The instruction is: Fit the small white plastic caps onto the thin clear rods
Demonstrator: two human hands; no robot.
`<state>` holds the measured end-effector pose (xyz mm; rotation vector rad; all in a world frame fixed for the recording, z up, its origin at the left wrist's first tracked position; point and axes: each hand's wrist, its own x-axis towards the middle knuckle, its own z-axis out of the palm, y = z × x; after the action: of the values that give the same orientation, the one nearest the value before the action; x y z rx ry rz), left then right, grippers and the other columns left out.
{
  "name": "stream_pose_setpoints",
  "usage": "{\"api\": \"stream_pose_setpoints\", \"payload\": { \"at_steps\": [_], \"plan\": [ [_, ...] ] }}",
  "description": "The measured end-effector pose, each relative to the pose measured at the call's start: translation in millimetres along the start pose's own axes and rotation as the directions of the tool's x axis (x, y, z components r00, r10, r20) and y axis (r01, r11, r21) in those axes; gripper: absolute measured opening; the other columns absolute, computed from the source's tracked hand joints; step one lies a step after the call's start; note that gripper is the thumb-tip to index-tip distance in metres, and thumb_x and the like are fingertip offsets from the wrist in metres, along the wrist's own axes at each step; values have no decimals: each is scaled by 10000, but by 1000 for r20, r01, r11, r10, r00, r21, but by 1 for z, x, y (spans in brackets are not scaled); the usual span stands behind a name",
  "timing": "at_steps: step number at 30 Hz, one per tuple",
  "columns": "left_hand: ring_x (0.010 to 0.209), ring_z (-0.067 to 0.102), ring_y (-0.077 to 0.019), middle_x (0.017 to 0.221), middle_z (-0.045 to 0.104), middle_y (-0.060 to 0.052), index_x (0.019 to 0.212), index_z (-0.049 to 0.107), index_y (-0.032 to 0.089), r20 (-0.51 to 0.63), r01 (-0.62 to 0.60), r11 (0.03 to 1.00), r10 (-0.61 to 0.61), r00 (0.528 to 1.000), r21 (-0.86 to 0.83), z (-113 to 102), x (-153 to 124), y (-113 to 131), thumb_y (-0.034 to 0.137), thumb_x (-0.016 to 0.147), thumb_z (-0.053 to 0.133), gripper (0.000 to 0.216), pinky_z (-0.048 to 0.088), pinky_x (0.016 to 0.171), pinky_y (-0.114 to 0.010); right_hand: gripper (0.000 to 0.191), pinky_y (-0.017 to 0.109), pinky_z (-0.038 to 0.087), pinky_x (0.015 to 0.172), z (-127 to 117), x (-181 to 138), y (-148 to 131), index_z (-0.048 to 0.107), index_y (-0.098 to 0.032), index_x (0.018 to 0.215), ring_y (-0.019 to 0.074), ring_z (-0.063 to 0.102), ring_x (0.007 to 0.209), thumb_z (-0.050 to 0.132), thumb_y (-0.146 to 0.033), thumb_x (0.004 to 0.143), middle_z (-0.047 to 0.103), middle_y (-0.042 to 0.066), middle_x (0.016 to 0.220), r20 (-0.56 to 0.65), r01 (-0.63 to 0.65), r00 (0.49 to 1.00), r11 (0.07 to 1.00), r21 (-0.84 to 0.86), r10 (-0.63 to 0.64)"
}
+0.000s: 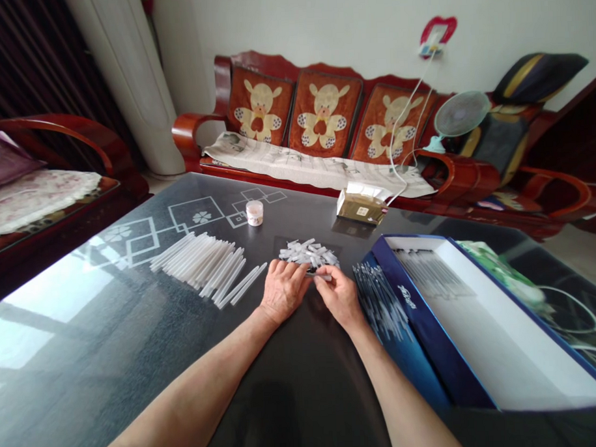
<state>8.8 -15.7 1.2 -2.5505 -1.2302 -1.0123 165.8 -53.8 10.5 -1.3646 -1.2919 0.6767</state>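
The right hand (337,294) pinches one end of a small white piece (318,273), the other end gripped by the curled left hand (283,289), just near the pile (309,252) (tubes (206,262) left, box (477,321) right, probably for easy reach).

Soft daylight fills the room. My dark table (151,365) shines white on the near left, like a mirror. My left hand (283,289) and right hand (340,299) make only faint shadows. The edges bend. The clear sticks (381,302) on the right look blurry.
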Motion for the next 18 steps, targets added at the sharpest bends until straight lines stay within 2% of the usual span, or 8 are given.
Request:
{"api": "stream_pose_setpoints", "payload": {
  "at_steps": [3,5,8,11,14,18],
  "plan": [
    [831,573,-225,909,681,-83,1181,610,185,-18,-44,998,43,999,-40,2,0,-2,350,952,468,315,395,859,-401,134,327,500,800,-7,1,-5,711,-272,901,202,632,819,641,-271,787,690,30,910,100,162,984,979,-124,-150],
    [817,575,-223,880,677,-74,1183,608,183,-14,-70,996,69,998,-60,3,0,-3,345,947,478,314,398,864,-396,180,347,484,843,-10,1,-8,712,-281,947,213,626,876,596,-232,818,680,42,945,184,241,962,946,-217,-202],
    [836,580,-228,922,674,-79,1193,597,188,-4,-99,991,99,995,-91,3,1,-4,323,932,497,311,408,861,-395,209,356,482,832,-12,1,-12,699,-268,953,213,616,873,537,-189,848,650,55,924,255,290,945,879,-377,-203],
    [1008,566,-267,1157,622,-124,1273,528,185,-72,-88,988,79,994,-128,0,2,-4,307,898,527,395,411,904,-422,204,345,480,830,-21,3,-19,686,-242,928,207,608,878,514,-165,849,628,60,916,252,301,947,820,-486,-198],
    [1170,502,-306,1322,515,-160,1358,425,174,-190,-44,986,13,982,-162,-2,2,-5,288,875,534,508,398,969,-459,202,327,477,836,-47,7,-33,687,-225,911,196,608,876,507,-167,842,614,62,931,209,314,949,776,-547,-237],
    [1175,507,-308,1310,516,-159,1380,384,191,-239,-25,985,-17,971,-170,3,2,-9,230,884,489,509,426,954,-466,181,309,480,818,-110,8,-50,706,-235,875,190,610,867,538,-214,812,617,53,919,63,275,950,726,-630,-305]
  ]
}}
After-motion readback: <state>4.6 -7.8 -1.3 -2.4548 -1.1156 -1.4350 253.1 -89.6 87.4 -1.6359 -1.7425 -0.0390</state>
